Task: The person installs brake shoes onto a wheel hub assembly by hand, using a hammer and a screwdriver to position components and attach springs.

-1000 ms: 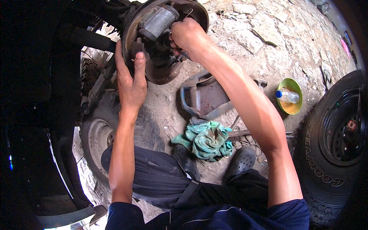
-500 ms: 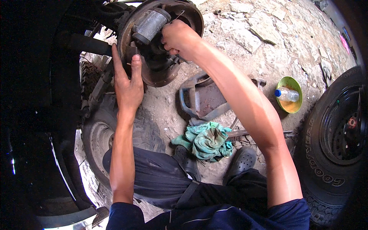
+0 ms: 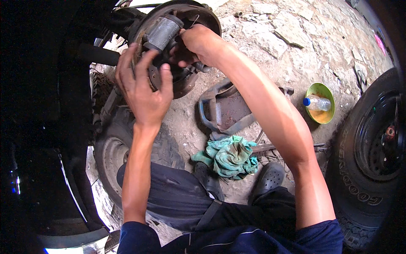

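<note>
At the upper left is a round, dusty brake backing plate [image 3: 215, 22] with a grey metal cylinder [image 3: 163, 34] mounted on it. My left hand [image 3: 146, 91] is at the plate's left edge, fingers spread and slightly blurred, holding nothing. To the right of the cylinder, my right hand [image 3: 198, 44] reaches into the assembly with curled fingers, partly in shadow. What they grip is hidden. A short, round metal end [image 3: 202, 67] sticks out just below that hand; whether it belongs to a held tool cannot be told. A thin bent wire [image 3: 195, 19] rises above my right hand.
A cut-open plastic container [image 3: 207, 111] lies on the stony ground, with a green rag [image 3: 232, 156] nearer my feet. Further right are a green bowl [image 3: 310, 89] holding a clear bottle [image 3: 319, 103], and a large tyre [image 3: 353, 182]. Another tyre [image 3: 112, 148] lies left of my knee.
My left hand has lifted and spread its fingers, shifting toward the cylinder. My right hand has turned a little and its fingers point lower; the round metal end shows more clearly below it.
</note>
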A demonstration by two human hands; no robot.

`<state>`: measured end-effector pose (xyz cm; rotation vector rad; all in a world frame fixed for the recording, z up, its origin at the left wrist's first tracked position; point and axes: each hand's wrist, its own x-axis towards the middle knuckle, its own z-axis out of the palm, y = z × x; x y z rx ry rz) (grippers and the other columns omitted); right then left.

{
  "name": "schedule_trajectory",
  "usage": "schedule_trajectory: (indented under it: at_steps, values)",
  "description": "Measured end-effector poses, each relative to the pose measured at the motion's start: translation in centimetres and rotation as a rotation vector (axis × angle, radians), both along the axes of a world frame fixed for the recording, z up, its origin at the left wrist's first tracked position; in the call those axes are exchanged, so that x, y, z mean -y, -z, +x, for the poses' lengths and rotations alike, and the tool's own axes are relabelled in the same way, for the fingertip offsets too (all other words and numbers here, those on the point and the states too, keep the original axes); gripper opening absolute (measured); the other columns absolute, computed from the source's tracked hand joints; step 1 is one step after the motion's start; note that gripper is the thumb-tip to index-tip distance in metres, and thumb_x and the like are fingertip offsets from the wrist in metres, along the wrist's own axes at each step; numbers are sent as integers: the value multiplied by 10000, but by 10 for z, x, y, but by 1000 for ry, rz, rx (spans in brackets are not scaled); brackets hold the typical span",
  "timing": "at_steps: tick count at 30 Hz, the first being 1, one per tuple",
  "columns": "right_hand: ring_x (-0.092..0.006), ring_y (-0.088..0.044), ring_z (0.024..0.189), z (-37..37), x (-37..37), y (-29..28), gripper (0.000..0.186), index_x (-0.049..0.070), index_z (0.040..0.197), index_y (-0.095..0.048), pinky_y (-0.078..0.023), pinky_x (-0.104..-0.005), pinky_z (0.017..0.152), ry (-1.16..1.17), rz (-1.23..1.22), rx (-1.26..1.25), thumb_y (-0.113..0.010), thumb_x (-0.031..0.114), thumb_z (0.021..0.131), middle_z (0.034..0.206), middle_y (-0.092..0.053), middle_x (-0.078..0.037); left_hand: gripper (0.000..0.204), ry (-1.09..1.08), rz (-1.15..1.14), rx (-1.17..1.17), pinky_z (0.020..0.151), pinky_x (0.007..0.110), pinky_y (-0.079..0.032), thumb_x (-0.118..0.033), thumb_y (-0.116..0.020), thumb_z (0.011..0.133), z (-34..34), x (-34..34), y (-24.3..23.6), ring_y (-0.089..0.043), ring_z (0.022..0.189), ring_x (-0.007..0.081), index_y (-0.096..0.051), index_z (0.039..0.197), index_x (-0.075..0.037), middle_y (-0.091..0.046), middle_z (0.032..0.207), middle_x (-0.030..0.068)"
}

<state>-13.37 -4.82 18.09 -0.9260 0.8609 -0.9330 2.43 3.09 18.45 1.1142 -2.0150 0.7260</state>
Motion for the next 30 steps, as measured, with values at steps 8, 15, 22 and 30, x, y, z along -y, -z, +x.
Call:
schedule_trajectory:
  at_steps: [8, 15, 22, 30]
  values:
    - [-254, -684, 781, -6, 11, 7, 238, -39, 1092, -565, -617, -373, 683, -3, 13, 107, -439, 152, 1025, 982, -657, -171, 227, -258, 31, 200, 933, 408, -355, -263, -731, 829, -21, -3, -4, -500, 1124, 230, -732, 1035, -168, -603, 1099, 21]
    - [-200, -663, 736, -22, 9, 28, 165, -59, 1012, -629, -593, -308, 604, 56, -48, 192, -520, 54, 962, 872, -667, -127, 308, -223, 477, -293, 638, 401, -519, -247, -696, 871, -26, -22, -15, -643, 602, 281, -697, 1080, -21, -712, 828, 139]
    - [-146, -606, 706, -24, 11, 38, 170, -22, 997, -658, -541, -281, 596, 163, -57, 112, -632, 133, 932, 833, -648, -69, 493, -168, 830, -403, 716, 389, -549, -283, -615, 930, -22, -13, 21, -696, 770, 315, -523, 1261, 71, -673, 1072, 226]
    - [-91, -553, 635, -31, 14, 47, 232, 36, 957, -670, -451, -261, 542, 223, -183, 4, -633, 265, 943, 785, -658, -20, 580, 3, 1068, -917, 594, 308, -572, -303, -533, 1003, -38, -7, 27, -658, 760, 188, -342, 1409, 66, -563, 1189, 181]
